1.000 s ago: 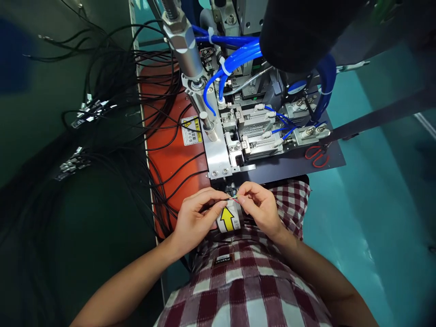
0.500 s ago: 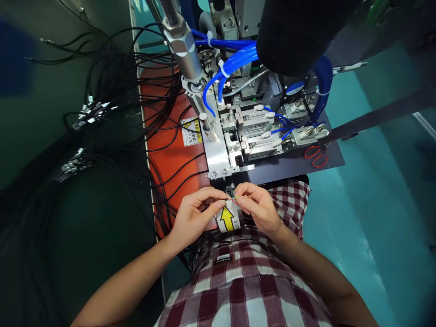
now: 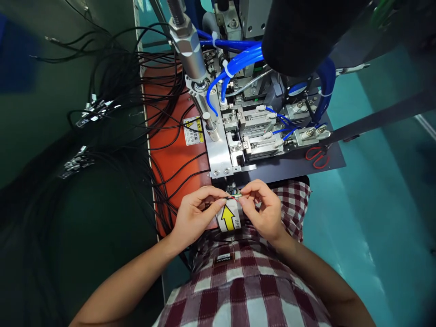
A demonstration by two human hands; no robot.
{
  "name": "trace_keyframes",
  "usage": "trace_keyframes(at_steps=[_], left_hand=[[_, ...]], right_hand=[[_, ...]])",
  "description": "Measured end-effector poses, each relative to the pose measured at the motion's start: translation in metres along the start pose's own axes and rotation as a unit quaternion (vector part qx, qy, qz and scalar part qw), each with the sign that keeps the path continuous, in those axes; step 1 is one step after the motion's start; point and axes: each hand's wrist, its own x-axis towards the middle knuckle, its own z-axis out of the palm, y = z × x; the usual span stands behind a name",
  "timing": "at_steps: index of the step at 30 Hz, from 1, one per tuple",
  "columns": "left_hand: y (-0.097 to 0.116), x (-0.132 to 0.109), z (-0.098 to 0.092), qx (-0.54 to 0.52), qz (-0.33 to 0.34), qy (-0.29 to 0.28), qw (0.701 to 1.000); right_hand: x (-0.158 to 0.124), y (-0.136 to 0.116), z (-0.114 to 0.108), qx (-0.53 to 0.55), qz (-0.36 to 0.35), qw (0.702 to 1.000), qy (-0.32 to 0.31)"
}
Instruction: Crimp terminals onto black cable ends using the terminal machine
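My left hand [image 3: 199, 210] pinches the end of a cable between thumb and forefinger, just above the white label with a yellow arrow [image 3: 229, 217]. Thin coloured wires [image 3: 234, 196], red and greenish among them, come out from its fingertips toward the right. At the other side my right hand [image 3: 261, 208] has its thumb and forefinger closed on those wires, with its other fingers curled. The fingertips of both hands are a short gap apart. Directly beyond them stands the front of a metal machine fixture [image 3: 220, 156]. The wires' tips are too small to make out.
Black cables [image 3: 170, 95] run across the orange machine base [image 3: 177, 175] to the left. Bundles with shiny metal ends [image 3: 97, 111] lie on a dark green surface. Red-handled scissors [image 3: 317, 157] rest on the dark plate at right. Blue air tubes [image 3: 243, 59] arch over the fixture.
My right hand has shifted slightly right and its forefinger and thumb are spaced differently on the wires. The left hand keeps its pinch. The whole view has drifted a little.
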Motion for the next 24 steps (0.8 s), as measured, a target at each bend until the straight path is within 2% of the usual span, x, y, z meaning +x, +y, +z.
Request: trace_keyframes(at_steps=[5,10,14,17,24], left_hand=[[0.001,0.0,0.002,-0.003,-0.017,0.011,1.0],[0.002,0.001,0.003,-0.005,-0.015,0.022,1.0],[0.003,0.002,0.003,-0.006,-0.019,0.021,1.0],[0.002,0.002,0.003,-0.017,-0.022,0.023,0.999],[0.001,0.003,0.004,-0.024,-0.022,0.033,0.999]], right_hand=[[-0.006,0.002,0.0,-0.111,-0.123,0.986,0.032],[-0.007,0.003,-0.002,-0.211,-0.186,0.959,0.038],[-0.007,0.004,-0.004,-0.297,-0.239,0.924,0.035],[-0.009,0.005,-0.004,-0.322,-0.263,0.909,0.031],[-0.014,0.011,-0.004,-0.328,-0.274,0.904,0.014]])
